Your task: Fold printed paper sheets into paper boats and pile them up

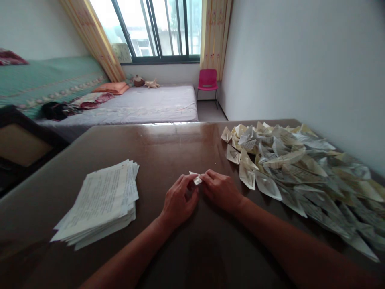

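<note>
A small piece of folded paper point(197, 180) is pinched between my two hands over the middle of the table. My left hand point(179, 198) curls round its left side, thumb and fingers closed on it. From the right, my right hand point(221, 188) grips the other edge with its fingertips. Most of the paper is hidden by my fingers, so its full shape does not show. To the left lies a stack of printed sheets point(100, 196), loosely squared. On the right a large heap of folded paper boats point(285, 160) spreads along the table, many with print on them.
The brown glossy table point(168, 148) reaches toward a bed point(162, 102) below the window. A dark-framed chair point(24, 148) stands at the table's left. Beyond the far right corner are a pink chair point(207, 80) and a white wall point(294, 60).
</note>
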Demonstrator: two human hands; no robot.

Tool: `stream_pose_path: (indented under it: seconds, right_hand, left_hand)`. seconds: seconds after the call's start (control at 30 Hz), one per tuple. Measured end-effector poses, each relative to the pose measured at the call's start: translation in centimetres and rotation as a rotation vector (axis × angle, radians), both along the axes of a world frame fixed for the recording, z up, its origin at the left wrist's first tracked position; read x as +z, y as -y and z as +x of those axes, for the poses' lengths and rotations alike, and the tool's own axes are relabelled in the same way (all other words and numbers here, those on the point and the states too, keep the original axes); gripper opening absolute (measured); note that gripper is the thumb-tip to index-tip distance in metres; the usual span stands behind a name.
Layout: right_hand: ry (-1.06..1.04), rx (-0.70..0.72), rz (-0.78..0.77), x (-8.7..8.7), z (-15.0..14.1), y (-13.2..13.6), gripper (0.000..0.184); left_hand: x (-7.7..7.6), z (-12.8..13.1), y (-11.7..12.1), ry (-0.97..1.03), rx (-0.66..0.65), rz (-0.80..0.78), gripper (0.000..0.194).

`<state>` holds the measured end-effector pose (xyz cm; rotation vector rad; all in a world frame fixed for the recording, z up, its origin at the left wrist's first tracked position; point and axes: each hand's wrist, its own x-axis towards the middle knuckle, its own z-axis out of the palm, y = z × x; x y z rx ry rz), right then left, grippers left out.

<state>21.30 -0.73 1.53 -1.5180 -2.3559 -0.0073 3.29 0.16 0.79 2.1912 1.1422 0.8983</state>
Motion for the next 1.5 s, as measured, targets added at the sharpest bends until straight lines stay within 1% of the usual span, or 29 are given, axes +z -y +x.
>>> stream_pose_path:
  seconds: [0.1, 0.17, 0.3, 0.4, 0.47, 0.57, 0.67, 0.77, 0.83, 1.0, 1.1, 1.17, 1.27, 1.4, 1.43, 1.5]
  right_hand:
    - [-0.194, 0.010, -0.031, 0.0, -0.6, 0.6, 0.016]
    - [-0.322, 0.030, -0.045, 0.0, -1.1, 0.9, 0.015]
    - [-0.512, 0.071, -0.071, -0.3, -1.5, 0.9, 0.020]
    - [-0.599, 0.052, -0.087, -0.3, -1.5, 0.8, 0.014]
    - [-0.624, 0.025, -0.101, -0.2, -1.4, 0.7, 0.010]
    - [-0.628, 0.013, -0.107, -0.1, -1.5, 0.8, 0.008]
    - [-0.590, 0.008, -0.114, -0.2, -1.7, 1.0, 0.008]
    - [-0.483, -0.038, -0.108, -0.6, -1.8, 1.1, 0.018]
    - [-0.418, -0.057, -0.102, -0.8, -1.7, 1.1, 0.024]
    - [-0.314, -0.018, -0.073, -0.9, -1.2, 0.8, 0.020]
    - [-0.298, -0.038, -0.076, -0.7, -0.9, 0.8, 0.022]
    - [-0.301, -0.062, -0.084, -0.6, -0.7, 0.7, 0.024]
    - [-0.292, -0.072, -0.099, -0.7, -0.6, 0.5, 0.019]
    - [-0.279, -0.082, -0.096, -1.1, -0.6, 0.1, 0.010]
    - [-0.281, -0.066, -0.096, -1.2, -0.6, 0.0, 0.009]
    - [-0.286, -0.017, -0.103, -1.4, -0.5, -0.1, 0.008]
  left_hand:
    - [-0.1, 0.0, 0.1, 0.065, 0.071, 0.001, 0.048]
    - [-0.1, 0.1, 0.3, 0.079, 0.082, -0.022, 0.048]
    - [-0.3, 0.1, 0.3, 0.126, 0.033, -0.059, 0.050]
    - [-0.4, -0.2, -0.1, 0.115, -0.011, -0.052, 0.048]
    - [-0.5, -0.4, -0.3, 0.076, -0.003, -0.024, 0.051]
    - [-0.6, -0.4, -0.4, 0.042, 0.017, -0.014, 0.054]
    - [-0.8, -0.1, -0.4, 0.037, 0.006, -0.036, 0.045]
    - [-1.0, 0.1, -0.2, 0.026, 0.019, 0.018, 0.039]
    - [-1.1, 0.2, -0.1, 0.004, 0.014, 0.043, 0.040]
    - [-0.9, 0.1, 0.1, -0.042, -0.006, 0.023, 0.049]
    - [-0.8, -0.1, -0.4, -0.014, 0.048, -0.030, 0.055]
    - [-0.7, -0.2, -0.7, 0.005, 0.085, -0.051, 0.056]
    - [-0.8, -0.2, -0.8, 0.020, 0.075, -0.066, 0.050]
    - [-1.2, 0.0, -0.5, 0.001, -0.022, -0.101, 0.045]
    - [-1.2, 0.0, -0.5, -0.011, -0.026, -0.105, 0.044]
    - [-1.3, 0.0, -0.5, -0.051, 0.005, -0.104, 0.041]
